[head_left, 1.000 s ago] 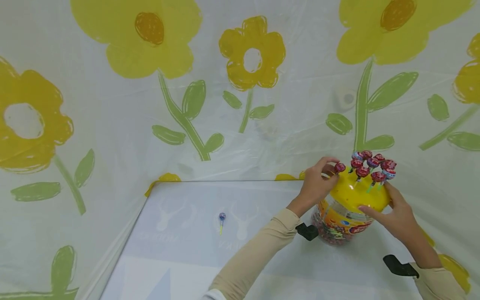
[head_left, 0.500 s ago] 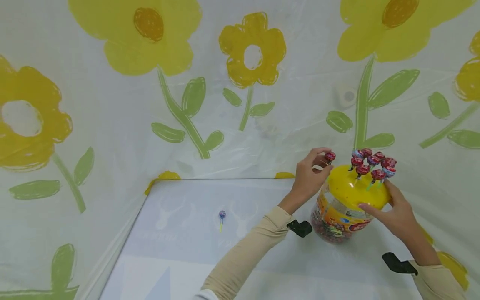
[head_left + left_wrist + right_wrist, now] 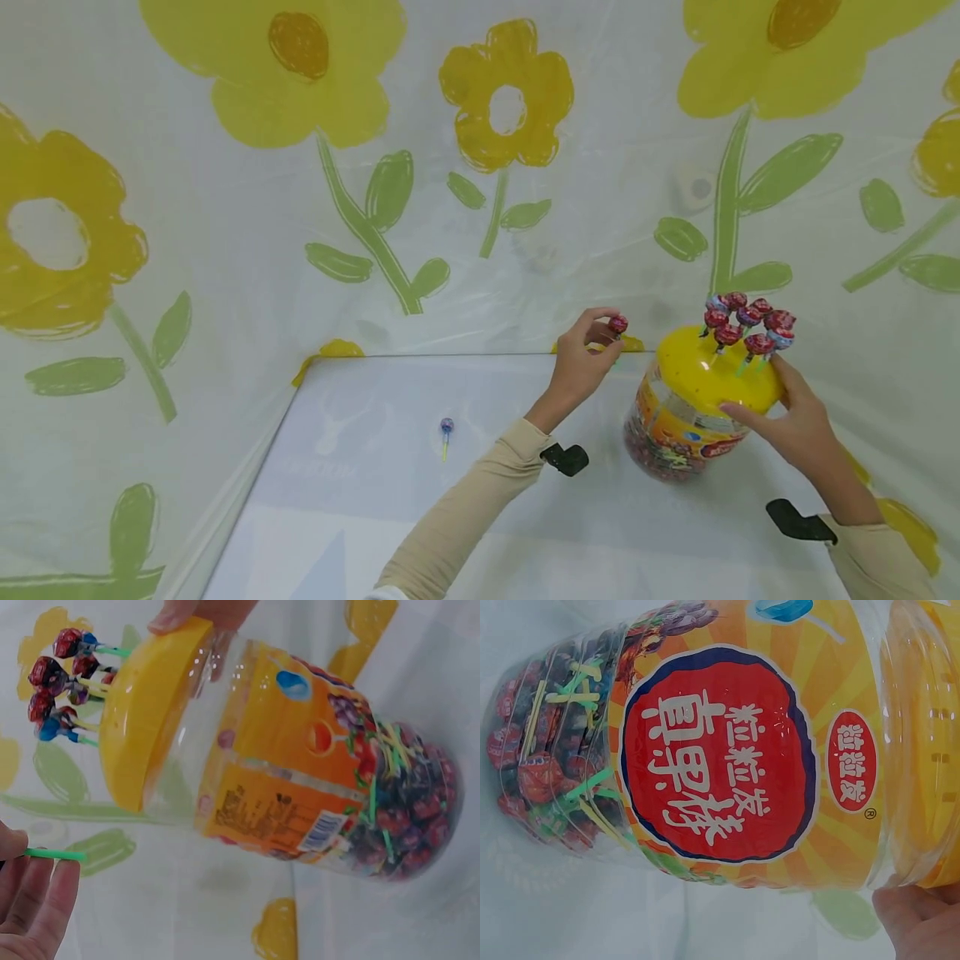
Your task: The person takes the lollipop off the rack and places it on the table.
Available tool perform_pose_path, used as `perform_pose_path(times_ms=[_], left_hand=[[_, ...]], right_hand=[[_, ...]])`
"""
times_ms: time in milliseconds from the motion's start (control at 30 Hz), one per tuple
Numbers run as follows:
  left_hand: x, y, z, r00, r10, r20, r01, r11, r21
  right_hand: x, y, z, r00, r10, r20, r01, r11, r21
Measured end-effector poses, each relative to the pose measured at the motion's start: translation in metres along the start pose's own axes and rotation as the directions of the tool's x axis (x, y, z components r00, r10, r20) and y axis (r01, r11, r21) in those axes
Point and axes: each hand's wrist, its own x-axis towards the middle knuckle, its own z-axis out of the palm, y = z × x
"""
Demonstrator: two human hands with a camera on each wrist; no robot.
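In the head view my left hand (image 3: 579,364) pinches a red-wrapped lollipop (image 3: 618,324), held up left of the jar and apart from it. Its green stick (image 3: 56,855) pokes out past the fingertips in the left wrist view. A clear plastic candy jar (image 3: 675,433) stands on the table at right, partly filled with wrapped lollipops. My right hand (image 3: 798,425) grips the edge of its domed yellow lid (image 3: 686,367), thumb in front and fingers behind. Several lollipops (image 3: 727,335) stand upright by their sticks in the lid.
One purple-blue lollipop (image 3: 447,426) with a yellow stick lies alone on the white table (image 3: 360,500), left of the jar. A flower-printed sheet (image 3: 600,208) hangs behind the table's back edge and down both sides.
My left hand has moved left, away from the lid, carrying the red lollipop with it. The right hand stays on the lid, and the jar has not visibly moved.
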Motion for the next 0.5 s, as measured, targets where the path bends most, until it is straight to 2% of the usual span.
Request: perform_pose_path(times_ms=[133,300,500], left_hand=[[-0.001,-0.021,-0.004,1.0,-0.02,-0.014,0.02,1.0,0.013],[-0.008,-0.031,-0.012,0.998,-0.068,-0.008,0.068,0.998,0.005],[-0.02,-0.038,-0.023,0.997,-0.076,-0.019,0.077,0.996,0.034]], right_hand=[[0.001,-0.001,0.0,1.0,0.006,0.005,-0.006,1.0,0.002],[0.001,-0.001,0.001,1.0,0.015,0.005,-0.015,1.0,0.0],[0.001,0.001,0.001,1.0,0.011,-0.003,-0.011,1.0,-0.007]])
